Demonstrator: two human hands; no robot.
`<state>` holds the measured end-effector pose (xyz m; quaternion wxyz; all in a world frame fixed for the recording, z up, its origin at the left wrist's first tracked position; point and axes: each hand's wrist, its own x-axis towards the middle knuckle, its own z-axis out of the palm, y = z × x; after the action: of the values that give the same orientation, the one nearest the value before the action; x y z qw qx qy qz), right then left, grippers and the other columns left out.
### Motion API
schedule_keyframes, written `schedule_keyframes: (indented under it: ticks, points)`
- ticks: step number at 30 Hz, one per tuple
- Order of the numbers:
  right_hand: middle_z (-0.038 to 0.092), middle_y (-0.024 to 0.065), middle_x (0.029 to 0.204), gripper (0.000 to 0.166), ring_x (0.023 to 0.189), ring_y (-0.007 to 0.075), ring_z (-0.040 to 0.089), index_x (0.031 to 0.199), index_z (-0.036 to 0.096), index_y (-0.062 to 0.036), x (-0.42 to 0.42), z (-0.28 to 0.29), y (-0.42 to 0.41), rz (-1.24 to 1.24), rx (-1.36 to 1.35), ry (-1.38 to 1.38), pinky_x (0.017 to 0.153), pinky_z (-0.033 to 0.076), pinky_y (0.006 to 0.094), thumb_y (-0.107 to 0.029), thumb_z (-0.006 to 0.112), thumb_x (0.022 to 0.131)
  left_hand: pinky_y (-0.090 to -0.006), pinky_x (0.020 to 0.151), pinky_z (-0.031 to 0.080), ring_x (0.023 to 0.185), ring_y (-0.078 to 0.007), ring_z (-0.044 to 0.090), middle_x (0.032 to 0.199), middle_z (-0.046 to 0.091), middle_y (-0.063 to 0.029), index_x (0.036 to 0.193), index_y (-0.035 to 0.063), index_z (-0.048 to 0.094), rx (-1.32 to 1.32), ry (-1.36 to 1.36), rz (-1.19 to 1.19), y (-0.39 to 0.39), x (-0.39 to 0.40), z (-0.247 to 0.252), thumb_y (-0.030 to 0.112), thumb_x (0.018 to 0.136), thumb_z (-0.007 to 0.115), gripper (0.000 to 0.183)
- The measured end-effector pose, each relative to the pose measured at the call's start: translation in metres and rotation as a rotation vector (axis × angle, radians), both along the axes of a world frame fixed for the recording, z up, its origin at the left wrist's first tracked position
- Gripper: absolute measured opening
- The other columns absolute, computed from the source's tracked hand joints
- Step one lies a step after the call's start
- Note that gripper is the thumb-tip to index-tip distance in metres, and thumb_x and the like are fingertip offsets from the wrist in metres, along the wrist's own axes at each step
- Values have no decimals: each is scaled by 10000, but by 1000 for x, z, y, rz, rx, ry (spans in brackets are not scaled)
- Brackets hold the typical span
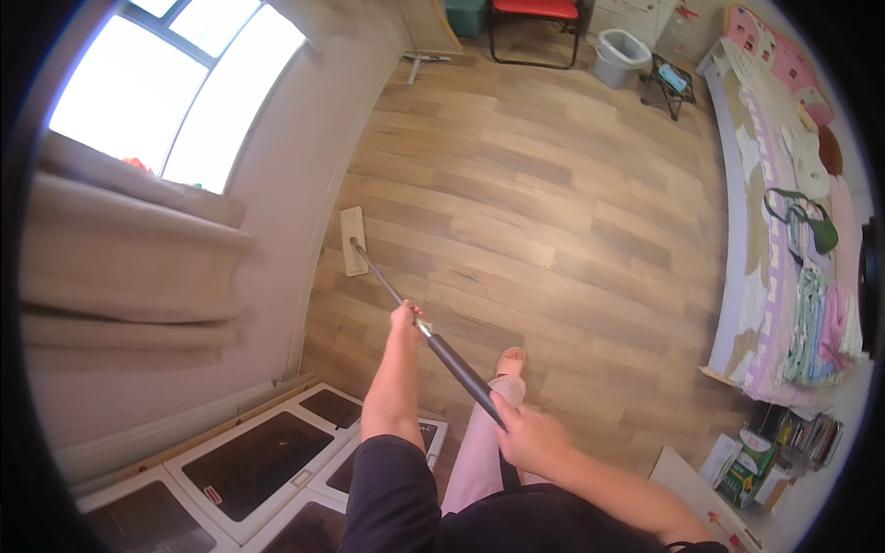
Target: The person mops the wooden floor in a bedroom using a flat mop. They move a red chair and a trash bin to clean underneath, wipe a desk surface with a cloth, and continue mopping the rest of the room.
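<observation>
A flat mop with a rectangular pale head [354, 257] lies on the wood-plank floor [525, 207], close to the left wall's skirting. Its dark handle [460, 370] slants from the head back towards my body. My left hand [406, 318] is wrapped around the thin pole just below the metal joint. Around the grip's top end my right hand [529, 432] is closed, near my waist. One foot in a pale slipper [511, 362] stands on the floor to the right of the handle.
White storage cabinets [249, 463] with dark panels stand at lower left. Along the right runs a bed [753, 263] with clothes on it. At the back are a red folding chair [534, 10], a grey bin [621, 59] and a small folding stool [669, 86]. A curtain [131, 263] hangs at left.
</observation>
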<state>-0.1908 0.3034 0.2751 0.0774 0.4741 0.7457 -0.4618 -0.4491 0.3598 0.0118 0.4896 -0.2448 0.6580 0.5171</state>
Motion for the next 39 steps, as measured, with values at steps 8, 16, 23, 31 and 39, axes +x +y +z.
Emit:
schedule_keyframes:
  ticks: [8, 16, 23, 31, 39]
  points:
    - [499, 131, 658, 417, 538, 297, 504, 1088, 360, -154, 60, 9, 6, -63, -31, -169, 484, 406, 383, -197, 470, 688, -230, 325, 326, 386, -113, 336, 498, 337, -28, 608, 67, 316, -75, 43, -210, 17, 76, -3, 150, 787, 327, 198]
    - [502, 109, 635, 415, 547, 294, 505, 1078, 372, -212, 223, 61, -71, -308, -9, -381, 481, 406, 378, -204, 480, 678, -315, 364, 298, 422, -155, 341, 472, 361, -56, 554, 42, 457, -152, -105, -826, -30, 279, -18, 153, 742, 298, 270]
    - [528, 126, 636, 411, 534, 278, 509, 1015, 411, -69, 299, 119, -211, -580, 83, -421, 481, 405, 319, -105, 528, 623, -315, 409, 372, 491, -182, 471, 568, 514, -85, 593, 45, 515, 61, 73, -1692, -148, 442, -10, 154, 757, 315, 281]
    - [525, 182, 759, 275, 663, 307, 502, 988, 478, -62, 320, 206, -318, -1032, -234, -580, 584, 390, 350, -118, 465, 718, -315, 348, 359, 444, -209, 488, 526, 482, -111, 612, 5, 463, -247, -310, -1433, -237, 557, 118, 165, 746, 386, 222]
    - [526, 156, 653, 189, 540, 258, 499, 839, 527, 6, 320, 258, -308, -1029, -172, -598, 503, 389, 336, -144, 475, 735, -299, 336, 338, 418, -171, 449, 514, 468, -94, 603, 29, 462, -296, -690, -1094, -263, 603, 145, 92, 710, 384, 146]
